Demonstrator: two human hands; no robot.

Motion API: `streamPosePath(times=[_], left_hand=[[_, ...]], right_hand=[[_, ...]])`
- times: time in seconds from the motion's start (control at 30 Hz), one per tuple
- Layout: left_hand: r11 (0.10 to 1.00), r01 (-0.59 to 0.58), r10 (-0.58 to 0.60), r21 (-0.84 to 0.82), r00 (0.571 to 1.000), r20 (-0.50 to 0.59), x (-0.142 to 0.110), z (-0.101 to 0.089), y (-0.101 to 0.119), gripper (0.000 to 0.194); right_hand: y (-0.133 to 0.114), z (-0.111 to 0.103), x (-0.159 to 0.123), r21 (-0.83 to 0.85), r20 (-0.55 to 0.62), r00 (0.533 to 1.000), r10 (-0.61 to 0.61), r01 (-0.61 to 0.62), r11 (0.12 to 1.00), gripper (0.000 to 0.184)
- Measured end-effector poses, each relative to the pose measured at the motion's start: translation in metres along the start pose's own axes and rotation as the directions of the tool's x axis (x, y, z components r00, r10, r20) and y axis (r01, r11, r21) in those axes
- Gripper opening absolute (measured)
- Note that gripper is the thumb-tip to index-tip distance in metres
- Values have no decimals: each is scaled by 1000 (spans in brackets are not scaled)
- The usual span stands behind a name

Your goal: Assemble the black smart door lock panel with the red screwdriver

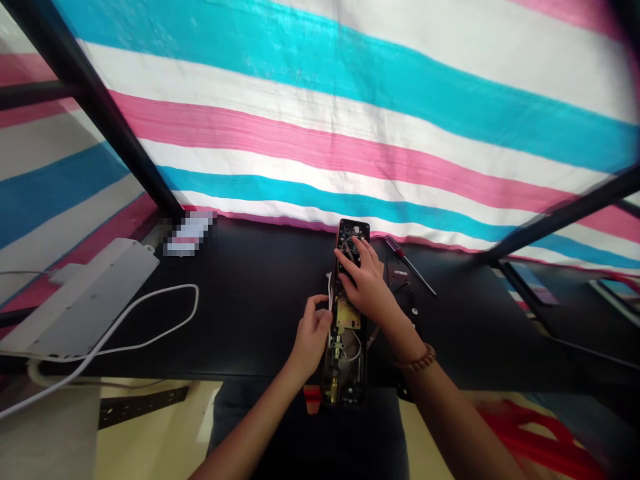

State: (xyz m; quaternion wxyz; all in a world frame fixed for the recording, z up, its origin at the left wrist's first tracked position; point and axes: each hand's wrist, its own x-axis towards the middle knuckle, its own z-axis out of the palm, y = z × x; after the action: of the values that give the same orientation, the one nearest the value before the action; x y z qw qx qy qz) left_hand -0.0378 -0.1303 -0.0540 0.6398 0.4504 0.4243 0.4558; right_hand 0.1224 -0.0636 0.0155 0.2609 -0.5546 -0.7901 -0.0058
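A long black electronic device casing lies lengthwise before me with its inside exposed. Its near end reaches past the table's front edge. My left hand is closed at the casing's left side, thumb and fingers gripping that edge beside a white strip or cable. Over the upper half, my right hand has its fingers spread and touching the dark circuit board. Just below that hand a yellowish metal plate shows, with brass fittings and loose wires farther down. Part of the board is hidden under my fingers.
A screwdriver lies right of the casing, near small dark parts and a white round piece. At left sit a white power strip with a looping white cable and a blurred-out packet. Striped sheeting hangs behind the black table.
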Motion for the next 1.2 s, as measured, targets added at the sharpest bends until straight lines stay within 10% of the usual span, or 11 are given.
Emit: streamPosePath(times=[0.23,0.77,1.2], left_hand=[[999,0,1,48,1000,-25,1,4,2,46],[991,-56,55,121,998,16,1,1,5,61],[986,-58,56,155,998,19,1,1,5,61]], right_hand=[[3,2,-14,61,-49,996,79,-76,995,17],[-11,16,-7,136,8,972,234,-233,963,14],[-5,-18,21,474,-153,930,334,-228,851,12]])
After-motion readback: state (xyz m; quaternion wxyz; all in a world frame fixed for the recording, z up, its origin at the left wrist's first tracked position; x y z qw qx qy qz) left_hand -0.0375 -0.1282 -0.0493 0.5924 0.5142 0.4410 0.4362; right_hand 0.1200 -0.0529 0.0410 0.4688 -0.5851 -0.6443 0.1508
